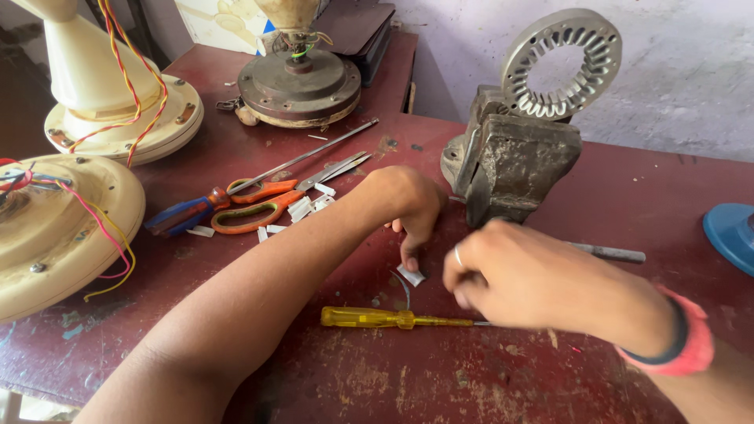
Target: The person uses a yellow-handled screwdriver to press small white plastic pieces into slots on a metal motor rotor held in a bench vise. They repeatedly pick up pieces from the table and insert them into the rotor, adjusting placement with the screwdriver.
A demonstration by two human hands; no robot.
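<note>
The left hand (408, 208) presses a fingertip down on a small white slip (411, 275) lying on the table (644, 196) before the vise (510, 165), its other fingers curled under and mostly hidden. The right hand (518, 279) is blurred and clenched just right of the slip, hiding the yellow screwdriver's (377, 318) tip; whether it grips anything I cannot tell.

The right hand (522, 279) is motion-blurred and covers the yellow screwdriver's (385, 318) tip, while the blue object (732, 234) and cream fan housing (55, 228) run past the frame edges.
</note>
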